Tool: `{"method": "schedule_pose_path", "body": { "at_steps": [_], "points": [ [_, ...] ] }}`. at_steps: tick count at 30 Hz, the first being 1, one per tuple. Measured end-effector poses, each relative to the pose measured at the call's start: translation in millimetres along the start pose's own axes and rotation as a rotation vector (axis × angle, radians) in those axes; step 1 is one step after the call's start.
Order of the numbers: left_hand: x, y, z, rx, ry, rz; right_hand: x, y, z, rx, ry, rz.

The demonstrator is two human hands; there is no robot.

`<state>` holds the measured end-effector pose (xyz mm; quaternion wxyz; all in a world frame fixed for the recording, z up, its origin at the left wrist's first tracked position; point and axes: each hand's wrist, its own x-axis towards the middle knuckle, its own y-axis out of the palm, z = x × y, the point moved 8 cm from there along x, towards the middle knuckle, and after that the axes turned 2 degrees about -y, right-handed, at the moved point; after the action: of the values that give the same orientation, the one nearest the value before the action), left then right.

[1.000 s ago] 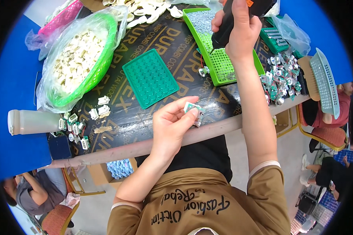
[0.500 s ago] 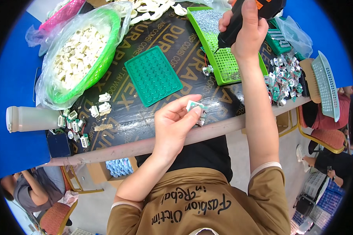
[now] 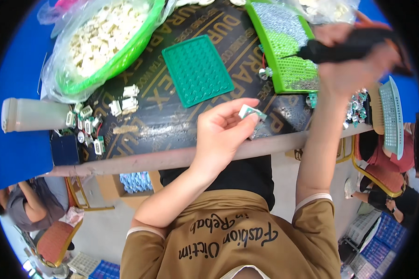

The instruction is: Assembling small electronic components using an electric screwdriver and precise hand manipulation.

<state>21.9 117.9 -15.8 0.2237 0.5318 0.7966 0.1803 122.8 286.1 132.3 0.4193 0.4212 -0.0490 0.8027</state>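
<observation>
My left hand [image 3: 219,135], near the table's front edge, pinches a small white plastic housing with a green circuit board [image 3: 245,111] between thumb and fingers. Over to the right, my right hand [image 3: 349,76] is smeared by motion but wraps round a black electric screwdriver [image 3: 332,52] with orange on it. The tool lies almost level, its thin bit pointing left above a bright green perforated screw tray [image 3: 273,65] that holds many small silver screws. A dark green dimpled tray [image 3: 198,69] lies just beyond my left hand, and nothing is seen in its hollows.
At left stands a bag-lined green basket [image 3: 140,51] of white pieces. Near it are a translucent bottle [image 3: 37,115], several wired modules [image 3: 86,123] and loose white housings [image 3: 129,90]. Reflector parts [image 3: 357,109] lie beyond my right forearm, near a pale basket [image 3: 391,118].
My right hand has swung right and lower, and the screwdriver has tipped from steep to almost level. My left hand keeps its pinch on the housing. The whole view has shifted.
</observation>
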Motion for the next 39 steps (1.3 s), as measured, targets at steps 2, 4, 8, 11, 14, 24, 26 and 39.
{"method": "schedule_pose_path", "body": {
  "at_steps": [2, 4, 8, 11, 14, 24, 26, 39],
  "points": [
    [0.5, -1.6, -1.6, -0.014, 0.006, -0.007, -21.3, 24.3, 21.9, 0.309, 0.106, -0.096],
    [0.5, -2.7, -0.1, -0.032, -0.005, -0.003, -43.5, 47.2, 44.4, 0.247, 0.075, -0.030],
    [-0.4, -4.6, -3.3, 0.030, 0.027, -0.018, -64.5, 74.2, 81.8, 0.041, -0.075, 0.175],
    [-1.9, -5.8, -2.0, 0.028, 0.017, -0.019, -69.5, 84.7, 80.7, -0.107, -0.005, 0.299],
    [-1.6, -5.2, -0.8, 0.001, 0.023, -0.013, -72.8, 91.8, 75.5, -0.197, 0.043, 0.376],
    [-1.7, -3.9, -2.0, -0.006, 0.011, -0.005, -71.9, 97.9, 69.1, -0.215, 0.063, 0.412],
    [-2.1, -4.7, -2.6, 0.003, 0.013, -0.017, -72.0, 97.6, 69.0, -0.216, 0.065, 0.412],
    [-1.6, -6.4, -1.5, 0.012, 0.025, -0.034, -77.0, 100.7, 64.3, -0.021, 0.000, 0.504]
  ]
}}
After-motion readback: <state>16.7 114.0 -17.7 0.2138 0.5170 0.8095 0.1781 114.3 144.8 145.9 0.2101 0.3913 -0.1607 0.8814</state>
